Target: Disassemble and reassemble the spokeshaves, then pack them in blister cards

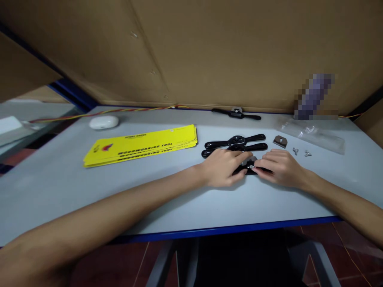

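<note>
A black spokeshave (250, 172) lies on the table between my two hands, a grey blade at its middle. My left hand (223, 167) is closed over its left handle and partly hides it. The thumb and fingertips of my right hand (280, 167) pinch the small silver screw (251, 167) at its centre. Just beyond, two more black spokeshave bodies (236, 140) lie close together, the nearer one partly covered by my left hand. To the right sit a loose blade (280, 141) and two wing screws (295, 151).
A stack of yellow printed cards (140, 146) lies on the left, with a white rounded case (103, 122) behind it. Another spokeshave (236, 113) rests by the cardboard back wall (209, 52). Clear plastic bags (314, 135) and a pixelated purple object (315, 97) are at the back right.
</note>
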`<state>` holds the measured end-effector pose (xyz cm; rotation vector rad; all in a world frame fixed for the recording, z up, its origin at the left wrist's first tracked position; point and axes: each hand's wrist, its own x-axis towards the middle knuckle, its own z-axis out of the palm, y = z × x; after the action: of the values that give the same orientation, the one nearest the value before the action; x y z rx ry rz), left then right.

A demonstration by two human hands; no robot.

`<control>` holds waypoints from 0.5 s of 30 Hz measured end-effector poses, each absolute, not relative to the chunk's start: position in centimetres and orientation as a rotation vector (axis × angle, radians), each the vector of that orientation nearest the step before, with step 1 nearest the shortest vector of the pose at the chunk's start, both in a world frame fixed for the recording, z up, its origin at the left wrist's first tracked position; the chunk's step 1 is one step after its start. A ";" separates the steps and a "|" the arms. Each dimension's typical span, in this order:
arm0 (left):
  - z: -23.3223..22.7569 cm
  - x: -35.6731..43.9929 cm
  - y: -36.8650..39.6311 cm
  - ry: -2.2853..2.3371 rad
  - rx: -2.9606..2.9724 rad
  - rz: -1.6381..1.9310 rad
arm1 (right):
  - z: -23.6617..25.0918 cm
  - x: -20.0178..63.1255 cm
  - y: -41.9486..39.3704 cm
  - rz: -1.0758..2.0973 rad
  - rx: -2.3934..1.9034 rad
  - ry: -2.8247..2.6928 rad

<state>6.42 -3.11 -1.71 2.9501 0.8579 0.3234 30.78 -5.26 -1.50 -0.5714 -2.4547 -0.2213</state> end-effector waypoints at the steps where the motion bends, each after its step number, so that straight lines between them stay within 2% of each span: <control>1: -1.6 6.5 -3.1 0.871 2.935 0.317 | -1.5 30.8 -5.3 -0.239 -0.569 -2.459; 7: -1.6 6.6 -3.5 0.924 2.905 0.315 | -1.4 30.6 -5.6 -0.305 -0.610 -2.511; 15: -2.2 6.2 -3.6 0.888 2.957 0.559 | -1.1 30.6 -5.9 -0.282 -0.563 -2.601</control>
<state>6.25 -3.57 -2.24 2.9566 0.8883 0.5587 30.60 -5.93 -1.09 -0.5631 -2.6014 -0.2816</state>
